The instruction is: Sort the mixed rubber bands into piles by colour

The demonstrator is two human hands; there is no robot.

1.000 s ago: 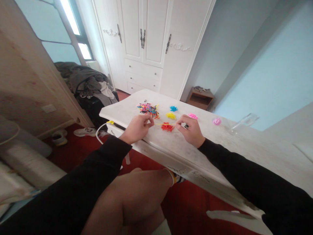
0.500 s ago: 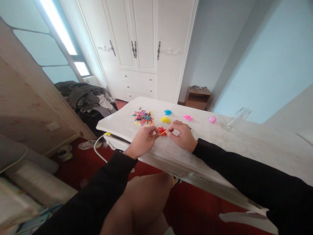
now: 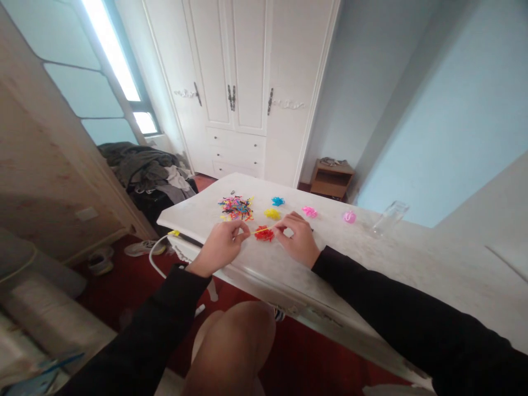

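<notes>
A thin yellow rubber band (image 3: 259, 231) is stretched between my two hands, just over a pile of red rubber bands (image 3: 264, 235). My left hand (image 3: 221, 246) pinches one end between thumb and fingertips. The other end is pinched by my right hand (image 3: 297, 240). Beyond my left hand lies a mixed pile of coloured bands (image 3: 236, 209). Small heaps of yellow bands (image 3: 271, 214), blue bands (image 3: 278, 201) and pink bands (image 3: 309, 212) sit behind the red ones. Farther right is a pinkish-purple heap (image 3: 349, 217).
A clear glass (image 3: 390, 218) is on the right part of the white table (image 3: 350, 258). A white cable (image 3: 152, 256) hangs at the table's left edge. My knees are below the front edge. A white wardrobe (image 3: 247, 66) and a small wooden cabinet (image 3: 332, 179) stand behind.
My hands have moved apart, stretching the yellow band longer between them. The view has tilted and shifted slightly, so the table appears lower and farther left.
</notes>
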